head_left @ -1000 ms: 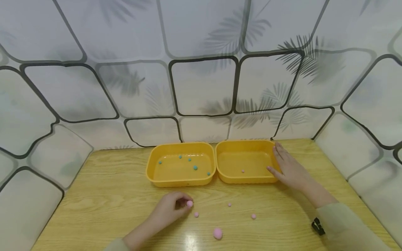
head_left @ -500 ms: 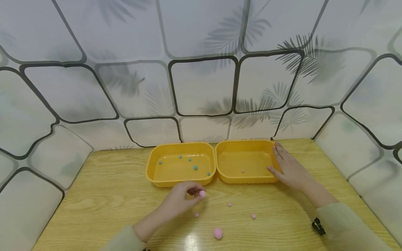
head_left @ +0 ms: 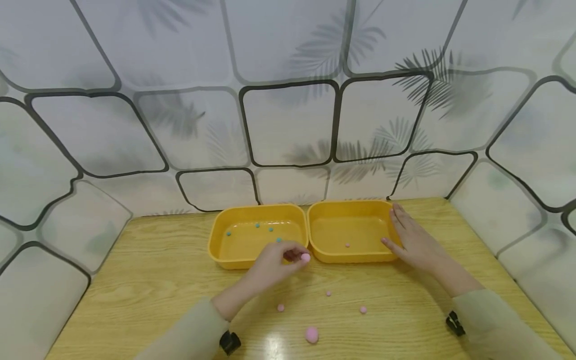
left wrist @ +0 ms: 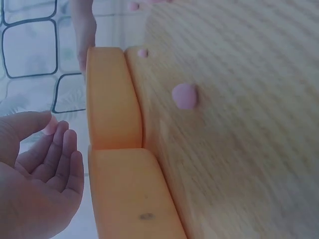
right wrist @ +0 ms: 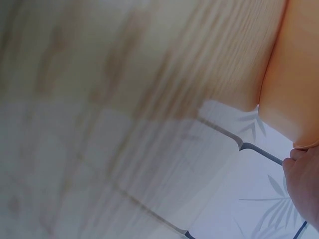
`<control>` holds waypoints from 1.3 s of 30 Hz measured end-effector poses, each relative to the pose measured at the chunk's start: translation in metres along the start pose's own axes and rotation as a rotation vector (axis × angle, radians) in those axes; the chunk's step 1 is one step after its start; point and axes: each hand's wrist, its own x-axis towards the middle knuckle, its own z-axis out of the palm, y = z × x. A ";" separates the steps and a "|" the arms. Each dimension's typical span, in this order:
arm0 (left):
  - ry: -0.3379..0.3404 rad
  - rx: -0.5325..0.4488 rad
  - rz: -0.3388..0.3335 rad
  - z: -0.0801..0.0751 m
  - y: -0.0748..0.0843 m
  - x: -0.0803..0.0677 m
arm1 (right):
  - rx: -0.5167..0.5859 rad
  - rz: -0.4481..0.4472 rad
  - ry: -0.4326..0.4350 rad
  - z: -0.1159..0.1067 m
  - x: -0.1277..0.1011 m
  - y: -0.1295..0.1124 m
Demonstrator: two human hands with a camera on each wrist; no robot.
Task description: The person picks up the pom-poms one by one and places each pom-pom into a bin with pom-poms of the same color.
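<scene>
My left hand [head_left: 275, 265] pinches a small pink ball [head_left: 305, 257] between thumb and fingertips, above the front of the left yellow tray [head_left: 231, 263], near where the two trays meet. The left wrist view also shows this pink ball [left wrist: 50, 125] at the fingertips. My right hand [head_left: 420, 247] rests against the right end of the right yellow tray [head_left: 355, 258], its fingers straight along the rim. One tiny pink ball [head_left: 347, 245] lies in that tray. In the left tray are several small teal balls [head_left: 257, 225], some hidden behind my left hand.
On the wooden table [head_left: 148, 280] before the trays lie a large pink ball [head_left: 312, 335] and smaller ones: a left pink ball [head_left: 281, 308], a middle pink ball [head_left: 328, 293] and a right pink ball [head_left: 363, 310]. A patterned wall covering [head_left: 292, 125] stands behind.
My left hand has lifted the pink ball and carried it forward and to the right, from over the table to the trays' front edge. The right hand stays in place.
</scene>
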 end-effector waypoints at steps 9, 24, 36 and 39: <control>0.045 -0.007 -0.001 0.008 0.003 0.026 | 0.003 -0.002 0.004 0.000 0.000 0.000; 0.074 -0.002 -0.032 0.017 0.002 0.071 | 0.000 -0.012 0.030 0.004 0.001 0.004; 0.069 -0.038 -0.083 0.021 -0.003 0.095 | -0.004 -0.016 0.021 0.002 0.002 0.003; 0.078 -0.026 -0.099 0.022 -0.004 0.102 | -0.008 -0.019 0.021 0.001 0.001 0.002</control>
